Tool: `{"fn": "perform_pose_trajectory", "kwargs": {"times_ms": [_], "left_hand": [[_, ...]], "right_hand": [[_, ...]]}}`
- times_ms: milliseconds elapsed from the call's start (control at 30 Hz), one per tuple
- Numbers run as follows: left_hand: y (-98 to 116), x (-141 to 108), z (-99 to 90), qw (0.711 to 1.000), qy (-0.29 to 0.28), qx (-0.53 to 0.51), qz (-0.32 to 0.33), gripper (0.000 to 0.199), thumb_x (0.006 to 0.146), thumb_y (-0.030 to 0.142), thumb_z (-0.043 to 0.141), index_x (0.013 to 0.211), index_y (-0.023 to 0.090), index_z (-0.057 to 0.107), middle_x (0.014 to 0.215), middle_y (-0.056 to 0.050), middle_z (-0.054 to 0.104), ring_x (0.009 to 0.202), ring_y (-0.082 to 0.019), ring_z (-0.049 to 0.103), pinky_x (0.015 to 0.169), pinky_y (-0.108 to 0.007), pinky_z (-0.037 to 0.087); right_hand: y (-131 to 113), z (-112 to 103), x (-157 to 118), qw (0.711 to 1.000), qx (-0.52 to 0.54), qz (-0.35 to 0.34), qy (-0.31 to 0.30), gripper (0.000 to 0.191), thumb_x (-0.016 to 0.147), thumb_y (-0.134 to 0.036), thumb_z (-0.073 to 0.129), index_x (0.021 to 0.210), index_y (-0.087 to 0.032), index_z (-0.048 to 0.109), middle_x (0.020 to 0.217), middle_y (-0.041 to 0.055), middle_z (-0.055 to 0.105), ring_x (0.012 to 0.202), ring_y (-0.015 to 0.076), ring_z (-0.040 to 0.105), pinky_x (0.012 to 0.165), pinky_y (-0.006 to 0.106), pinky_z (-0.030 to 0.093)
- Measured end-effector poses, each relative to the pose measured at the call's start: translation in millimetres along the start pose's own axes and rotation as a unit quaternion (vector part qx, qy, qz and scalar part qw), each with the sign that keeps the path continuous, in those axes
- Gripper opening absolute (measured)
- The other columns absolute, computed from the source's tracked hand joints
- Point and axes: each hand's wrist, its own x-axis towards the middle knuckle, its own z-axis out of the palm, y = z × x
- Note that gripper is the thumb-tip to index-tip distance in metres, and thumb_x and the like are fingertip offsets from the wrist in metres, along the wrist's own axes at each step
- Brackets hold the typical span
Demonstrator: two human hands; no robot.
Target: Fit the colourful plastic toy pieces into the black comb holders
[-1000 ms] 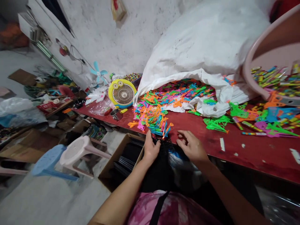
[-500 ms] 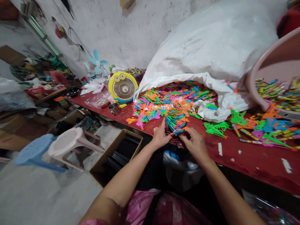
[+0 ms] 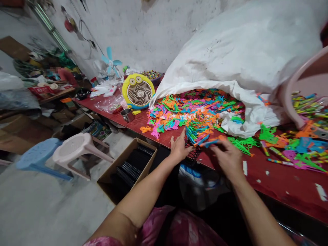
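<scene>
My right hand (image 3: 227,159) pinches a blue plastic piece (image 3: 210,142) with an orange end, at the near edge of a heap of brightly coloured plastic pieces (image 3: 197,112). A bundle of strung pieces (image 3: 197,133) lies just left of those fingers. My left hand (image 3: 179,147) rests open beside the bundle, its fingers spread and holding nothing. A black plastic grid strip (image 3: 192,152) lies against that hand at the edge of the red table (image 3: 282,177).
A white sack (image 3: 230,51) spills the heap. Right of it stand a pink basin (image 3: 302,82) and more coloured pieces. A round fan (image 3: 138,91) and a steel cup (image 3: 127,115) are on the table. Below, a cardboard box (image 3: 128,171) holds black strips. Stools (image 3: 77,147) and a person (image 3: 64,77) are left.
My right hand has lifted the blue piece off the bundle and moved right. My left hand has shifted slightly left, and the whole view has swung a little.
</scene>
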Motion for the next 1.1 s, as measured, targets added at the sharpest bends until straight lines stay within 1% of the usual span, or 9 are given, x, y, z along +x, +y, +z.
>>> {"fn": "perform_pose_trajectory", "kwargs": {"times_ms": [67,200,367,500,667,833,967,1033,1100], "left_hand": [[0.3,-0.2,0.2,1.0,-0.006,-0.002,-0.006,0.104,0.075,0.043,0.077,0.156,0.025,0.015,0.143,-0.012,0.055,0.135,-0.028,0.048,0.12,-0.057,0.011],[-2.0,-1.7,1.3,1.0,-0.003,-0.013,-0.004,0.099,0.075,0.044,0.078,0.154,0.026,0.02,0.145,-0.011,0.054,0.137,-0.028,0.047,0.121,-0.058,0.009],[-5.0,-4.1,-3.1,0.999,-0.014,-0.03,0.03,0.097,0.075,0.055,0.075,0.153,0.026,0.025,0.151,-0.011,0.046,0.142,-0.03,0.04,0.121,-0.061,0.007],[-1.3,-5.2,-9.9,0.998,-0.048,-0.033,0.021,0.088,0.076,0.067,0.067,0.149,0.028,0.034,0.148,-0.01,0.05,0.141,-0.032,0.041,0.12,-0.062,0.004],[-0.3,-5.2,-7.2,0.999,-0.019,-0.012,0.032,0.071,0.08,0.065,0.065,0.138,0.028,0.047,0.138,-0.007,0.059,0.131,-0.031,0.051,0.119,-0.061,0.012],[-0.7,-3.4,-4.9,1.0,-0.014,-0.001,0.028,0.063,0.078,0.063,0.068,0.126,0.024,0.055,0.118,-0.005,0.069,0.117,-0.029,0.059,0.117,-0.06,0.018],[3.2,-6.6,-8.8,0.999,-0.027,-0.017,0.03,0.074,0.076,0.065,0.069,0.136,0.027,0.049,0.133,-0.007,0.063,0.127,-0.03,0.054,0.119,-0.061,0.012],[5.0,-10.5,-9.6,0.999,-0.022,-0.037,0.034,0.084,0.076,0.065,0.069,0.145,0.028,0.04,0.143,-0.008,0.055,0.135,-0.032,0.047,0.12,-0.062,0.009],[6.5,-15.0,-9.0,0.998,0.001,-0.054,0.029,0.088,0.077,0.064,0.068,0.149,0.026,0.034,0.147,-0.01,0.051,0.138,-0.033,0.043,0.121,-0.06,0.009]], "right_hand": [[-15.5,-13.6,9.5,0.995,0.039,0.054,0.07,0.024,0.075,-0.041,0.072,0.084,-0.021,0.064,0.071,0.0007,0.068,0.061,0.0179,0.065,0.063,0.034,0.056],[-26.2,-35.0,19.0,0.994,-0.002,0.054,0.1,0.027,0.068,-0.043,0.075,0.078,-0.022,0.063,0.069,0.0012,0.069,0.058,0.0176,0.064,0.055,0.03,0.054],[13.1,-38.1,7.2,0.994,-0.034,0.096,0.027,0.036,0.071,-0.054,0.07,0.071,-0.022,0.054,0.054,-0.001,0.062,0.047,0.0157,0.057,0.042,0.025,0.043],[32.6,-45.5,7.2,0.985,-0.15,0.057,0.067,0.035,0.075,-0.056,0.064,0.077,-0.022,0.054,0.054,-0.0028,0.057,0.046,0.0141,0.052,0.045,0.025,0.035],[34.9,-60.6,21.2,0.936,-0.335,0.035,0.105,0.03,0.078,-0.051,0.057,0.077,-0.021,0.057,0.059,0.0002,0.057,0.052,0.0156,0.048,0.052,0.028,0.029],[37.0,-67.4,26.1,0.909,-0.405,0.027,0.091,0.036,0.082,-0.05,0.054,0.096,-0.017,0.063,0.067,0.0044,0.058,0.058,0.0198,0.05,0.055,0.031,0.031],[20.3,-65.4,13.1,0.882,-0.454,-0.029,0.125,0.049,0.087,-0.048,0.052,0.12,-0.013,0.058,0.097,0.0155,0.062,0.084,0.0287,0.057,0.065,0.037,0.041],[9.8,-57.1,2.3,0.898,-0.414,-0.078,0.126,0.046,0.089,-0.046,0.052,0.124,-0.016,0.058,0.105,0.0153,0.061,0.088,0.0276,0.058,0.07,0.037,0.045],[2.9,-42.4,-7.9,0.939,-0.32,-0.113,0.06,0.038,0.091,-0.045,0.052,0.119,-0.021,0.06,0.101,0.0101,0.062,0.082,0.0227,0.059,0.072,0.035,0.047]]}}
